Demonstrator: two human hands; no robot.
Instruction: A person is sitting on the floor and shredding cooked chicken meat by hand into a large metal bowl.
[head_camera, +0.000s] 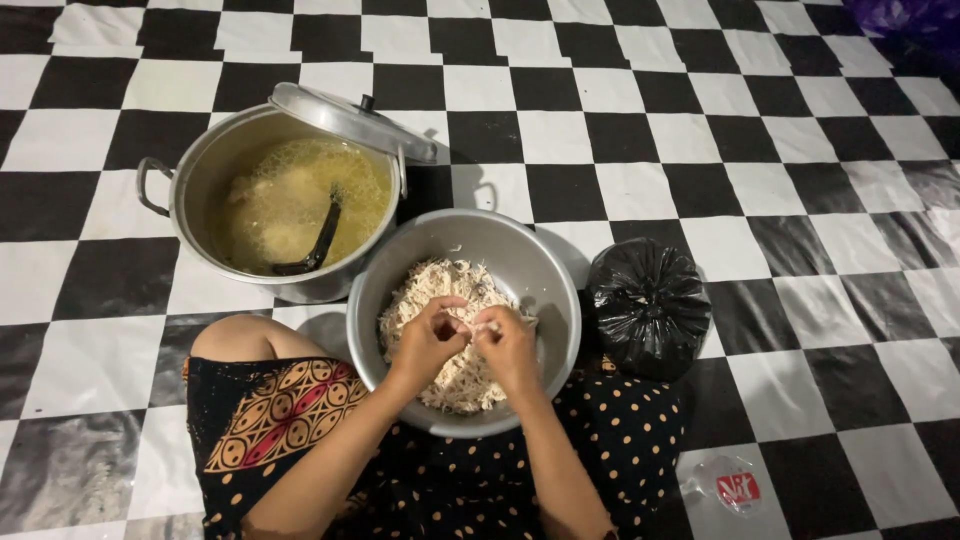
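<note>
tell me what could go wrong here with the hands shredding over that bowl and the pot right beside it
1. The round grey metal bowl rests partly on the person's lap, so it might tip and spill the pale shredded meat.
2. The left hand and right hand pull a piece apart together above it; strands could drop onto the black-and-white checkered floor.
3. The large metal pot of yellow broth sits open, its lid only leaning on the rim, and could slide.

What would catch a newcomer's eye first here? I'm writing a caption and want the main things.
First, the two hands, left hand and right hand, meeting over a grey metal bowl of pale shredded meat, pinching a shred between them. Behind and to the left stands a big pot of yellow broth with a black ladle in it and its lid tilted on the rim. All sits on a black-and-white checkered floor.
</note>
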